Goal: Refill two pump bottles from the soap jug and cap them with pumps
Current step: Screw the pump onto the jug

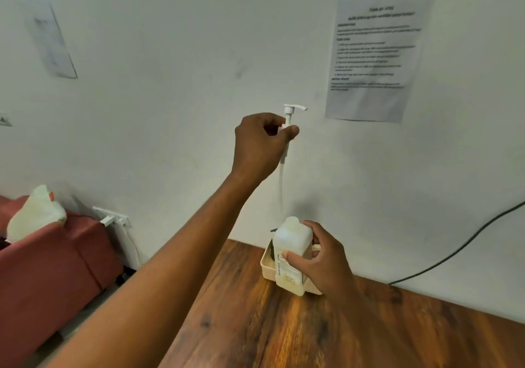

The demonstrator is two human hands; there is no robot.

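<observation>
The left hand [260, 140] pinches the pump [294, 109] high above the bottle [289, 254], which the right hand [324, 259] grips on the counter [284, 325]; it should keep the tube straight over the mouth.

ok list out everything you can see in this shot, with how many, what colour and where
pump: 1, white, held up in the air before the wall, tube hanging down
bottle: 1, translucent white, open neck, standing on the table by the basket
basket: 1, cream, on the table behind the bottle
table: 1, brown wood, lower right
printed sheet: 1, white, on the wall upper right
cable: 1, black, along the wall at right
sofa: 1, red, lower left
bag: 1, white, on the sofa
left hand: pinches the pump
right hand: grips the bottle
</observation>
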